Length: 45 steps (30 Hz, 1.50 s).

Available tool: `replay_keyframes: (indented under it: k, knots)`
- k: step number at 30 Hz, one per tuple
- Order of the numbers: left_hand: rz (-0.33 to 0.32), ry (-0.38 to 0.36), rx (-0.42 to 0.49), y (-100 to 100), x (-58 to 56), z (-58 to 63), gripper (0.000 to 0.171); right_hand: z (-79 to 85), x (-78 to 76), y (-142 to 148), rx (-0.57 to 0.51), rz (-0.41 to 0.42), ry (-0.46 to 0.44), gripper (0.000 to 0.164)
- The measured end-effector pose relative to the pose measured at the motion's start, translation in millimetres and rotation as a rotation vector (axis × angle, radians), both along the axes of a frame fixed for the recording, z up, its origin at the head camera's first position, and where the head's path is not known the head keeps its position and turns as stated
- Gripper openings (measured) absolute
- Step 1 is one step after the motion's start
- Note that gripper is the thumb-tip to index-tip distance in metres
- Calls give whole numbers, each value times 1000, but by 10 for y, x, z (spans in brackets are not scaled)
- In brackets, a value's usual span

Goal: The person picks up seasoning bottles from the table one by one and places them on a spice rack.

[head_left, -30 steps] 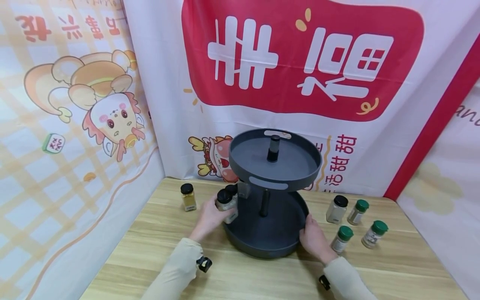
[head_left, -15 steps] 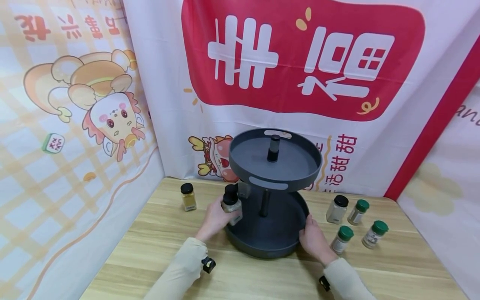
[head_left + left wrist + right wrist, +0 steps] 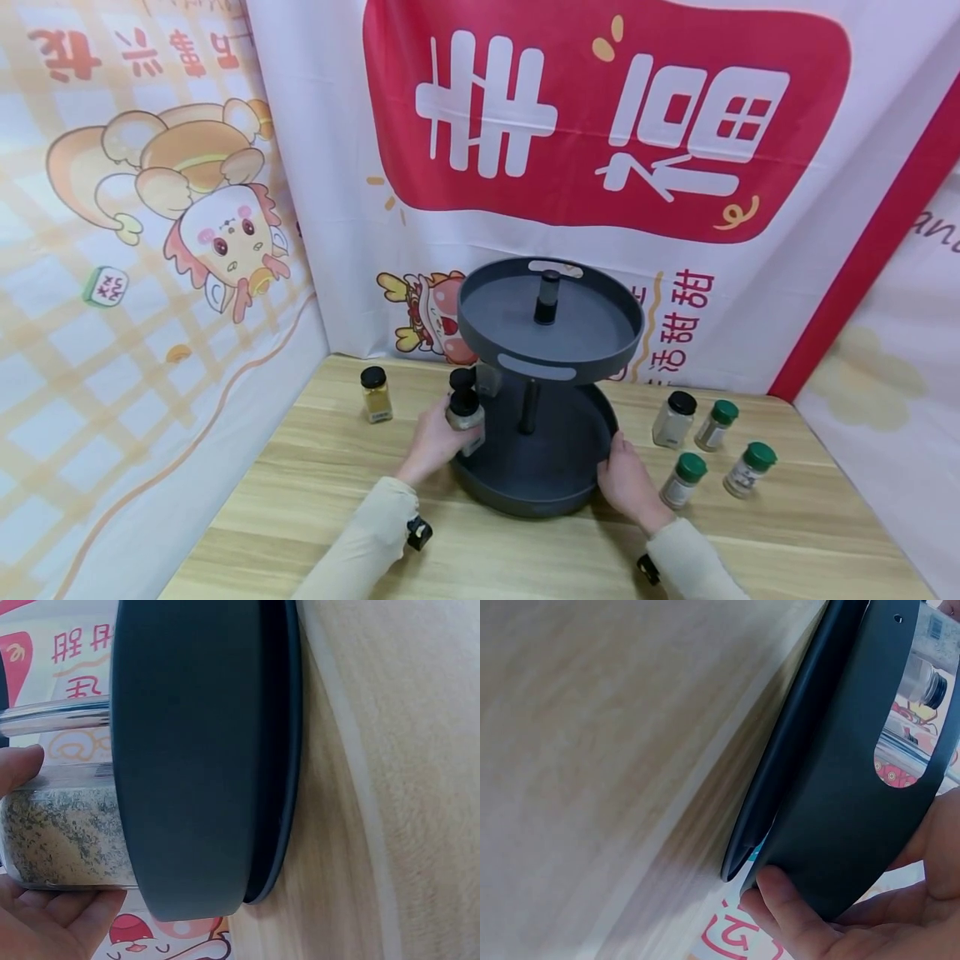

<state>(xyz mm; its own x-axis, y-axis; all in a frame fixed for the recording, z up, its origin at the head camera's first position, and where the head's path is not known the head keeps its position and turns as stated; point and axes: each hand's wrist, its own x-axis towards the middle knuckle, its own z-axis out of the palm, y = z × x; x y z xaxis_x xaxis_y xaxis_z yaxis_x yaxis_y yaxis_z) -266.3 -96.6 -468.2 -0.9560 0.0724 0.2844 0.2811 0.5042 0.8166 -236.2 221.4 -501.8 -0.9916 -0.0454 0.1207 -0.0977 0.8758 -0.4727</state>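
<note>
A two-tier dark grey round rack stands on the table. My left hand grips a clear jar with a black lid at the left side of the lower tray. In the left wrist view, the jar shows pale contents flecked with dark green, thumb on one side and fingers on the other. Its lower end is hidden behind the tray wall. My right hand holds the lower tray's right rim; the right wrist view shows its fingers against the tray wall.
Behind the held jar are another black-lidded jar and a clear jar. A yellow-filled jar stands at the left. On the right are a black-lidded jar and three green-lidded shakers. A printed cloth hangs behind.
My left hand has moved the jar a little to the right, over the lower tray's left side. My right hand has stayed on the rim.
</note>
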Motion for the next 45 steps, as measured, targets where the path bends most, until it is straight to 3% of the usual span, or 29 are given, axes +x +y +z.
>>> replay_keyframes:
  k: [13, 29, 39, 45]
  knots:
    - [16, -9, -56, 27, -33, -67, 49, 31, 51, -31, 18, -1, 36, 59]
    - [20, 68, -135, 32, -77, -131, 47, 26, 62, -42, 2, -12, 10, 60]
    - [9, -5, -134, 9, -85, -143, 48, 1, 87, -47, -2, -7, 14, 61]
    - [-12, -10, -114, -1, -79, -129, 52, 4, 83, -44, -6, -3, 1, 61]
